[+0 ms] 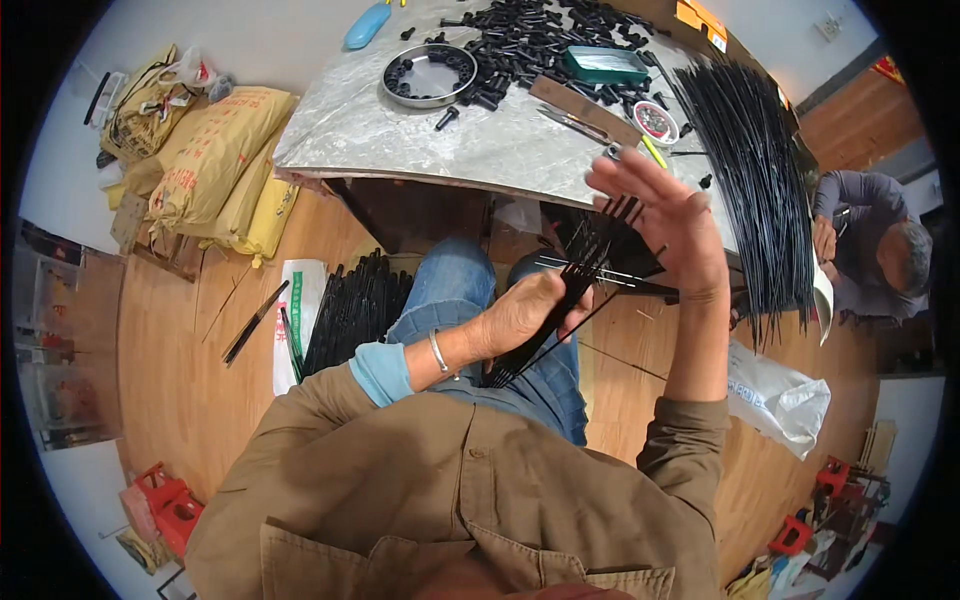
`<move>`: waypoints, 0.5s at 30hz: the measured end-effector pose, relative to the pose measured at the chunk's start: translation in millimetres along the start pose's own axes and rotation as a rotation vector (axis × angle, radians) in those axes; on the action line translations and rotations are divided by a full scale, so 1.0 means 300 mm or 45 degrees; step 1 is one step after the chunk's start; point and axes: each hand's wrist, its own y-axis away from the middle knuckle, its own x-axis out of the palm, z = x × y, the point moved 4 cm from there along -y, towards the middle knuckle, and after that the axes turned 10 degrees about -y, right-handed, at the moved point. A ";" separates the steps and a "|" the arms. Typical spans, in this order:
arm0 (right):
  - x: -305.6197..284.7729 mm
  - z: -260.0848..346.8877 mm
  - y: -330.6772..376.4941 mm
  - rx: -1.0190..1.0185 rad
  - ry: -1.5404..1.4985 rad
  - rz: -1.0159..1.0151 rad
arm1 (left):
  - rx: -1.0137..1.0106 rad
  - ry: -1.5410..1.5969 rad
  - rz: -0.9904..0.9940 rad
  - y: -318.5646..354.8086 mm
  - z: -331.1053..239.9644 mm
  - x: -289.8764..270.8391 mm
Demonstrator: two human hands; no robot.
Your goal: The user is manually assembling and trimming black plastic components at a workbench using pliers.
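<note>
My left hand (525,312) is wrapped round a bundle of thin black rods (592,262) above my lap. The bundle slants up to the right, its upper ends fanned out unevenly. A few rods cross it sideways with pale shine on them. My right hand (672,225) is raised beside the upper ends, fingers stretched out and palm toward the bundle. Whether its palm touches the tips, I cannot tell. A large spread of long black rods (750,180) lies over the table's right edge. More black rods (358,310) stand gathered by my left knee.
The grey table (340,130) carries a heap of black bolts (540,35), a round metal dish (430,75), a teal box (606,65) and a small round tub (655,122). Yellow sacks (215,150) are stacked at left. Another person (870,240) sits beyond the table's right side.
</note>
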 end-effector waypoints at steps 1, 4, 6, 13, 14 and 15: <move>0.079 0.041 -0.008 -0.059 0.010 0.183 | -0.033 0.100 0.000 0.000 -0.002 0.007; 0.285 0.118 0.038 -0.011 0.088 0.625 | -0.023 0.018 -0.094 -0.010 0.052 -0.052; 0.300 0.120 0.148 -0.020 -0.199 1.056 | -0.258 0.139 -0.237 -0.031 0.062 -0.079; 0.053 -0.048 0.115 -0.072 0.917 -0.279 | -0.184 0.028 -0.383 0.028 -0.012 -0.047; 0.055 -0.063 0.124 -0.017 1.100 -0.267 | -0.166 0.021 -0.372 0.029 -0.009 -0.043; 0.059 -0.077 0.133 0.038 1.282 -0.253 | -0.147 0.014 -0.362 0.029 -0.010 -0.040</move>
